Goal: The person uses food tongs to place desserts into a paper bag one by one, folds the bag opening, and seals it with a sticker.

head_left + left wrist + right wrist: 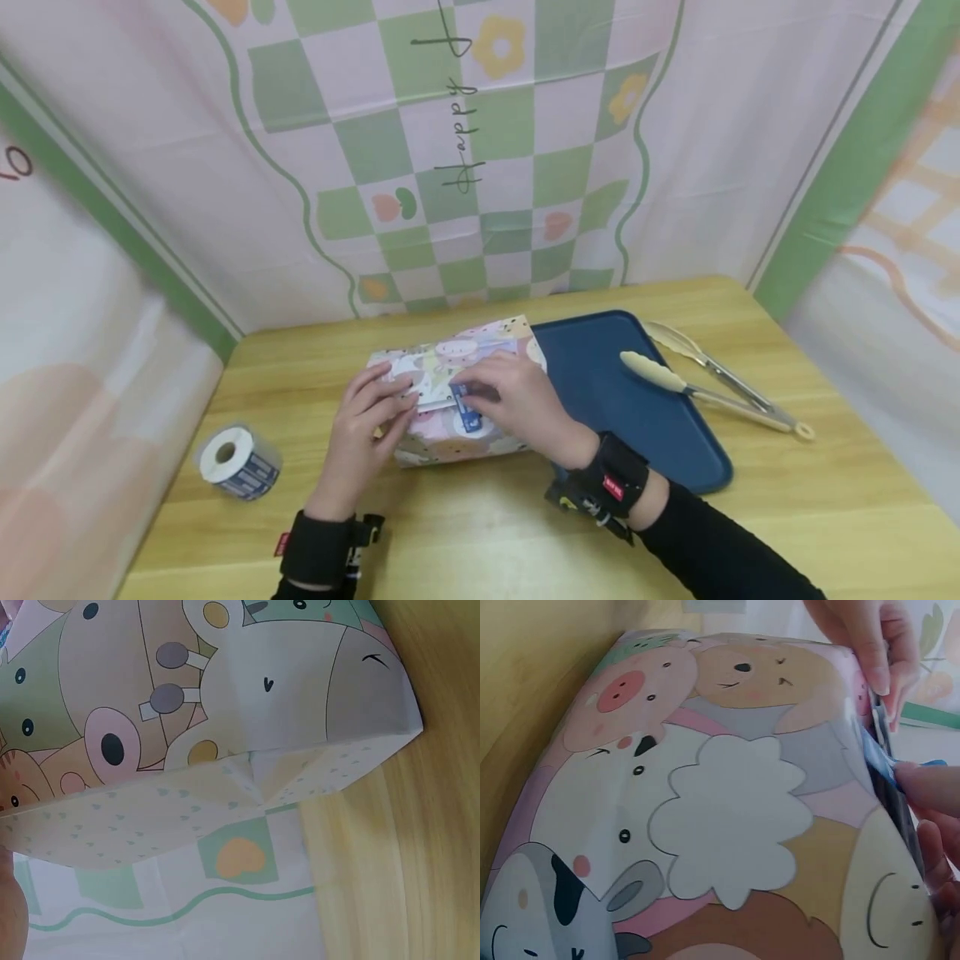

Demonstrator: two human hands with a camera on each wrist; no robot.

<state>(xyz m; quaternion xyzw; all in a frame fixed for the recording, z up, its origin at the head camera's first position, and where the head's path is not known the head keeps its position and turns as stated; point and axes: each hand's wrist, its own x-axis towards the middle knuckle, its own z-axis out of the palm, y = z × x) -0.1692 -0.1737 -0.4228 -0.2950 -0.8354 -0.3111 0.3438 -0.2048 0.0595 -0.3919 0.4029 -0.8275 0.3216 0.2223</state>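
Observation:
A paper bag (465, 450) printed with cartoon animals lies in front of me, its top folded over into a flap (431, 385). The left hand (369, 417) pinches that flap near its edge, fingers on top and thumb at the near side. Between thumb and fingers my right hand (517, 400) holds a blue and white sticker (467, 410), which overlaps the flap's edge. The right wrist view shows the bag's animal-printed face (735, 817) and the blue sticker (879, 756) against the fold. A heart-dotted side of the bag (142, 817) fills part of the left wrist view.
To the left stands a roll of blue and white stickers (238, 462). A dark blue tray (600, 400) lies at the right, partly behind the bag. Tongs with cream tips (720, 387) lie across its right edge. Printed curtains (480, 167) hang behind the wooden table (465, 533).

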